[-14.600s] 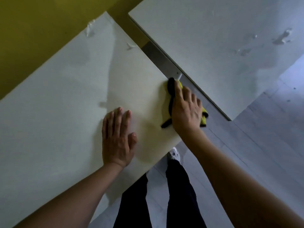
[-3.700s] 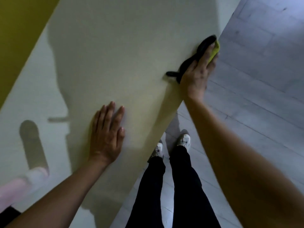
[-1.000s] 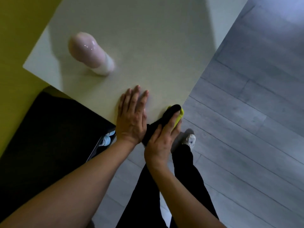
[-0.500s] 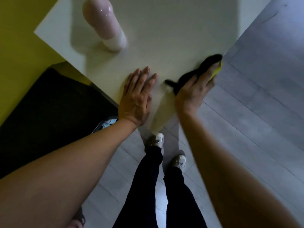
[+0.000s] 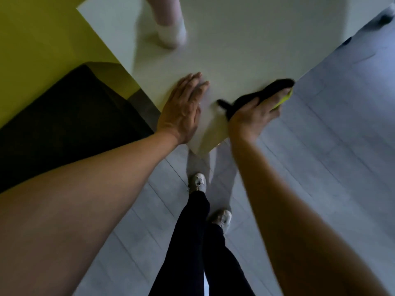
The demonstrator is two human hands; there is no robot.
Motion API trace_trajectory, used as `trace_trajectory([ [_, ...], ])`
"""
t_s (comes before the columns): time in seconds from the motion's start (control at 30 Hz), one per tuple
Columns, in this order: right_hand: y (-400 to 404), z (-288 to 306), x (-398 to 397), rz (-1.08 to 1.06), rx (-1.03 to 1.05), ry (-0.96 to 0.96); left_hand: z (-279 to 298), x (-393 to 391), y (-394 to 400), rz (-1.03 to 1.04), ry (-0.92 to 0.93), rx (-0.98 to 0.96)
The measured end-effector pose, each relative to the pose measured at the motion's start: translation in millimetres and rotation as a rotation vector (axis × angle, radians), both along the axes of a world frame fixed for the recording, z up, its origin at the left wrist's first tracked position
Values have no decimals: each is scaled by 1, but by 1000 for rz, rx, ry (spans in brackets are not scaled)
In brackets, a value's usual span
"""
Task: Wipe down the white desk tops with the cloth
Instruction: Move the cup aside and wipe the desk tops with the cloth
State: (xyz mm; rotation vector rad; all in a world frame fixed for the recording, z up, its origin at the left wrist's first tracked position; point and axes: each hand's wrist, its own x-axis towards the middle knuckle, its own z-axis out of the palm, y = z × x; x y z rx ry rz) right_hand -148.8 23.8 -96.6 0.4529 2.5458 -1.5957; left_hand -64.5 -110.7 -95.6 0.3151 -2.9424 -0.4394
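Right now you are looking down from head height at the near corner of a white desk top point(image 5: 245, 50). Your left hand point(image 5: 183, 110) lies flat on the desk near that corner, fingers straight and together, holding nothing. Your right hand point(image 5: 254, 112) presses the cloth point(image 5: 265, 94) — black on top, with a yellow-green layer showing beneath your fingertips — against the desk's right edge, fingers stretched long over it rather than curled. The cloth partly overhangs that edge above the grey plank floor point(image 5: 331, 167).

To do this pass well, I judge you should keep your palm weight even on the cloth and run it along the edge toward the corner, so the rim is covered as well as the flat. Let your left hand steady you, then lift it so the patch under it gets wiped too. A pale pink and white object point(image 5: 168, 24) stands farther back on the desk, blurred — you would need to wipe around it or move it.

No brand, label or writing can be read anywhere; the view is dim and soft with motion blur.
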Motion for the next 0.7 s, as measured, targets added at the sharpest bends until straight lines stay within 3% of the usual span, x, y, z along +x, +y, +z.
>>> trace_trajectory([
  [0.2, 22, -2, -101, -49, 147, -69, 0, 2, 2, 19, 24, 17],
  [0.4, 28, 27, -88, 79, 310, -253, 4, 4, 2, 94, -7, 36],
  [0.53, 46, 48, -62, 251, 310, -416, 3, 4, 1, 102, -28, 56],
  [0.7, 63, 72, -47, 351, 414, -296, 6, -2, 6, 125, -84, 42],
])
